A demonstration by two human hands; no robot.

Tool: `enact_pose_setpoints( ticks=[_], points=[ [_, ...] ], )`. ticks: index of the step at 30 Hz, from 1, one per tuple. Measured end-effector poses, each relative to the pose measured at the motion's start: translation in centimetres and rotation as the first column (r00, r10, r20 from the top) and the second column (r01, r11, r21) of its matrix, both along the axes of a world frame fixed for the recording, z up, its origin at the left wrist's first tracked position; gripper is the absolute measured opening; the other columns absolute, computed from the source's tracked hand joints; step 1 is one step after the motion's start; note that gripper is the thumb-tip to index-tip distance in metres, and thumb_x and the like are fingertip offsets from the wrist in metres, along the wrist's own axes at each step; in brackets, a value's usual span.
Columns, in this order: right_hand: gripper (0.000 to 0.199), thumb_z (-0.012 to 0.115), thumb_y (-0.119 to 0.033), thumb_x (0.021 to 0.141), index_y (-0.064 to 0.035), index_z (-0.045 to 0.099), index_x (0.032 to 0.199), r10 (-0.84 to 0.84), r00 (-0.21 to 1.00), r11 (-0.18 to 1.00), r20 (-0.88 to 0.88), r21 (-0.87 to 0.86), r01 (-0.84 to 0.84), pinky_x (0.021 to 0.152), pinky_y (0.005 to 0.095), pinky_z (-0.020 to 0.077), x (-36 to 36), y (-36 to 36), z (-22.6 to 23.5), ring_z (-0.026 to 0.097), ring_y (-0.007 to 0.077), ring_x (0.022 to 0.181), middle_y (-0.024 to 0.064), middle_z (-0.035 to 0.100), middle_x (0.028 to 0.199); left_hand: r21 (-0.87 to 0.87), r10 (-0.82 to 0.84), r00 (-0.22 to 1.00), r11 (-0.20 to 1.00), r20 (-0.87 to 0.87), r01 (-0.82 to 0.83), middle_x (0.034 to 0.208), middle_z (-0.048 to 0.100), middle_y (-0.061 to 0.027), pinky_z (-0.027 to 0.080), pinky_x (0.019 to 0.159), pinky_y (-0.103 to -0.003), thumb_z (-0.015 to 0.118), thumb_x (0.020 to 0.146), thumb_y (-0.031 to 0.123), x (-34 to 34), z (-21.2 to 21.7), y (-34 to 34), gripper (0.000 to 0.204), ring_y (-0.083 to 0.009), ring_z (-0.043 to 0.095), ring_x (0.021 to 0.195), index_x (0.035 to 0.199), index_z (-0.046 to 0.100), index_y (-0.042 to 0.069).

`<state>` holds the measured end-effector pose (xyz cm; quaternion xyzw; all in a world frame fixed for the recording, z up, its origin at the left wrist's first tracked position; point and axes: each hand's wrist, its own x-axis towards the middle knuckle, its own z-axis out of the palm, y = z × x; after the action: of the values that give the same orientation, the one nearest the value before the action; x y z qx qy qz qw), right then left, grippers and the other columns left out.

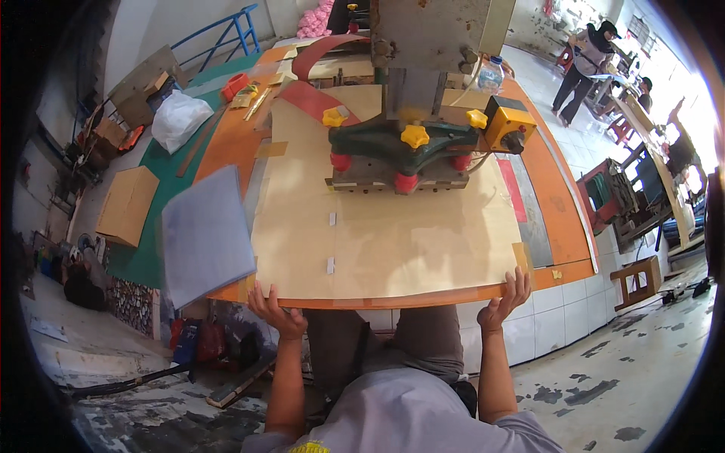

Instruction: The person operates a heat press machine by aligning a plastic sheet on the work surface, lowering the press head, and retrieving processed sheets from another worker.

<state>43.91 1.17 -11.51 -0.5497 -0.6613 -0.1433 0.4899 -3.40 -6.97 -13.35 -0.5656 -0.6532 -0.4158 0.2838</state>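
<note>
A large beige sheet (393,257) lies flat on the orange worktop in front of me, with two small white labels stuck to its left half. At its front left corner, my left hand (279,311) rests against the worktop edge, palm up and fingers apart. My right hand (504,302) is at the front right corner in much the same pose, fingers stretched upward and holding nothing. Over the far part of the sheet stands a press head (404,143) with a dark green frame, yellow star knobs and red mounts. A stack of clear bluish plastic sheets (209,232) lies left of my left hand.
A yellow control box (509,125) is attached right of the press. Leftward are a cardboard box (128,205), a white plastic bag (181,119) and a red tape dispenser (236,87). A water bottle (491,75) stands behind. Another person (589,66) stands at the far right.
</note>
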Motion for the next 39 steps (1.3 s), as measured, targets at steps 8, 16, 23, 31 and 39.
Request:
enact_pose_setpoints(
  ticks=[8,16,23,31,39],
  points=[
    [0.068,0.026,-0.056,0.112,-0.0052,0.044,0.153,-0.074,0.995,0.996,0.07,0.055,0.07,0.127,0.0644,0.0116,1.1,0.6,-3.0,0.023,0.0449,0.157,0.0219,0.038,0.164,-0.008,0.02,1.0,1.0,0.008,-0.02,0.159,0.041,-0.0279,0.019,0.122,-0.068,0.029,0.11,0.052,0.2,-0.1,0.4,0.063,-0.0501,0.032,0.15,0.148,0.048,0.005],
    [0.067,0.025,-0.059,0.111,-0.0094,0.046,0.15,-0.074,0.996,0.996,0.049,0.058,0.071,0.128,0.0613,0.0083,0.9,0.8,-3.3,0.022,0.041,0.158,0.0193,0.038,0.164,0.029,0.001,1.0,1.0,-0.016,0.0,0.161,0.036,-0.0278,0.018,0.121,-0.069,0.029,0.111,0.049,0.0,-0.5,0.7,0.06,-0.0483,0.029,0.151,0.148,0.046,0.005],
    [0.066,0.026,-0.059,0.111,-0.0101,0.048,0.149,-0.067,0.997,0.995,0.023,0.079,0.065,0.128,0.0609,0.0092,0.8,0.9,-3.1,0.025,0.0406,0.157,0.0187,0.041,0.162,0.051,-0.019,1.0,0.999,-0.013,0.019,0.159,0.037,-0.0274,0.019,0.121,-0.069,0.029,0.111,0.049,0.1,-0.1,0.8,0.058,-0.0478,0.03,0.15,0.146,0.046,0.005],
    [0.067,0.026,-0.059,0.111,-0.0092,0.049,0.149,-0.078,0.996,0.997,0.037,0.015,0.078,0.128,0.059,0.0099,0.6,0.1,-2.1,0.028,0.0381,0.156,0.0177,0.045,0.16,0.049,-0.008,1.0,0.999,-0.02,0.009,0.159,0.038,-0.0271,0.019,0.121,-0.068,0.029,0.111,0.049,0.0,-0.4,0.8,0.058,-0.0472,0.031,0.15,0.146,0.046,0.006],
    [0.072,0.025,-0.062,0.11,-0.0074,0.058,0.143,-0.025,0.999,0.994,-0.028,-0.106,0.022,0.128,0.0552,0.0059,-1.7,-1.7,3.0,0.041,0.0345,0.15,0.0135,0.059,0.151,0.047,-0.01,1.0,0.999,-0.015,0.011,0.158,0.038,-0.0269,0.019,0.121,-0.068,0.029,0.11,0.05,0.1,-0.4,0.8,0.059,-0.047,0.032,0.149,0.145,0.046,0.006]
  ],
)
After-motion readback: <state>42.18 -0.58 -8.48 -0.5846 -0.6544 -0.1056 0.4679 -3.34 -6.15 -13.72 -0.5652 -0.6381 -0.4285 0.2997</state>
